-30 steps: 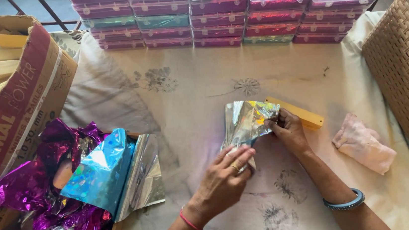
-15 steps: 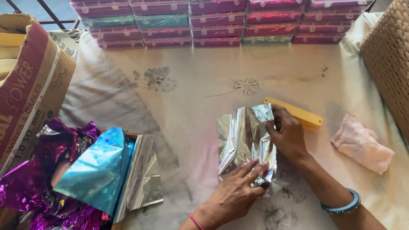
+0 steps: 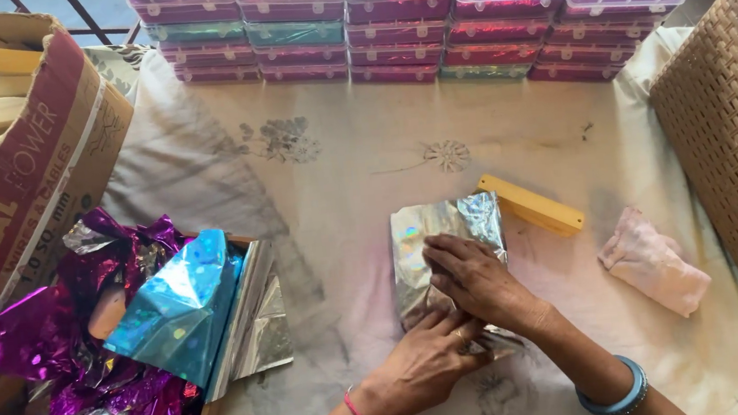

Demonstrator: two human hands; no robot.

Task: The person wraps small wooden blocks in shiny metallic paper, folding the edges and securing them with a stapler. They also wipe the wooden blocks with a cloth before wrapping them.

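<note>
Both hands are pressing together on a silver foil sheet mid-table, the right hand flattening it and the left hand pinning its near edge; a yellow block is lying just beside.

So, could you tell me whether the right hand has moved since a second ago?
Yes. The right hand has slid from beside the yellow bar toward the person, onto the middle of the silver foil.
</note>
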